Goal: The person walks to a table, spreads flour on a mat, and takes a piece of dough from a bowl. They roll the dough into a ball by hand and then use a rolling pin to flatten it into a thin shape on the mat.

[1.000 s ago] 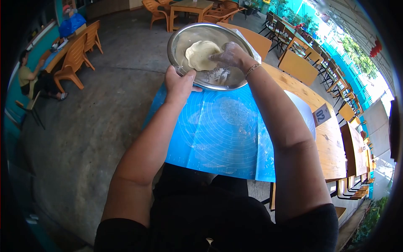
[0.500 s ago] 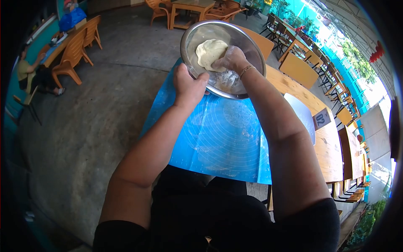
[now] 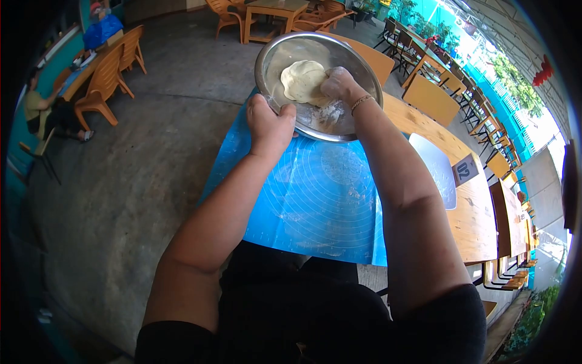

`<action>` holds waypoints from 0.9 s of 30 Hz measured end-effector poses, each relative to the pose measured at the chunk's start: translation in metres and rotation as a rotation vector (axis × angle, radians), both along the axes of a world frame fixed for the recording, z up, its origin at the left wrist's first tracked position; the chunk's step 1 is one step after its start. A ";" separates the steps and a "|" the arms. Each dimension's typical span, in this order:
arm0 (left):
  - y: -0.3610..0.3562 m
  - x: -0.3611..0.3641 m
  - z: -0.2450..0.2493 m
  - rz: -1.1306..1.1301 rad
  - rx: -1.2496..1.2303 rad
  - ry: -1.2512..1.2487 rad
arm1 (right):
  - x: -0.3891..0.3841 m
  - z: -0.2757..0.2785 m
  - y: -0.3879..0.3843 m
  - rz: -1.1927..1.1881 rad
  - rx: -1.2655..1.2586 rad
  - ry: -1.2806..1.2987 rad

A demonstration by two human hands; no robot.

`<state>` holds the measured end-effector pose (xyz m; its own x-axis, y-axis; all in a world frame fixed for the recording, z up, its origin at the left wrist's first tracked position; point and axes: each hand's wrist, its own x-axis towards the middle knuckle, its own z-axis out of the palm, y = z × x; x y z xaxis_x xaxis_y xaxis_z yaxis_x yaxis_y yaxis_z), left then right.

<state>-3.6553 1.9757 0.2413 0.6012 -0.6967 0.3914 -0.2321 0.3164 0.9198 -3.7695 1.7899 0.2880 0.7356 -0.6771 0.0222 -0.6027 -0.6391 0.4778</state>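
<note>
A steel mixing bowl [image 3: 365, 79] is held tilted toward me over the far end of a blue baking mat [image 3: 321, 206]. My left hand [image 3: 270, 124] is closed on its near-left rim, thumb on top. Inside lies a pale, round piece of dough [image 3: 302, 81], its edge uneven. My right hand [image 3: 340, 85] reaches into the bowl with curled fingers gripping the dough's right edge; the fingertips are partly hidden. Loose white flour [image 3: 328, 114] is heaped below the dough.
The mat covers part of a wooden table [image 3: 473, 227]. Right of my right arm lie a pale, flat sheet [image 3: 433, 167] and a number sign [image 3: 464, 170]. A seated person [image 3: 39, 103] is at the far left near orange chairs [image 3: 100, 94].
The bowl has shifted slightly left. My right hand has moved a little right against the dough's edge, its fingers more curled. My left hand keeps its hold on the rim.
</note>
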 end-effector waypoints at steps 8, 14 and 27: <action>-0.003 0.003 0.000 -0.079 0.026 0.077 | 0.018 0.012 0.061 -0.269 0.073 -0.354; -0.005 0.001 0.004 -0.141 0.019 0.168 | 0.016 0.008 0.046 -0.287 0.241 -0.246; -0.007 0.000 0.003 -0.137 0.041 0.171 | 0.023 0.002 0.031 -0.297 0.334 -0.127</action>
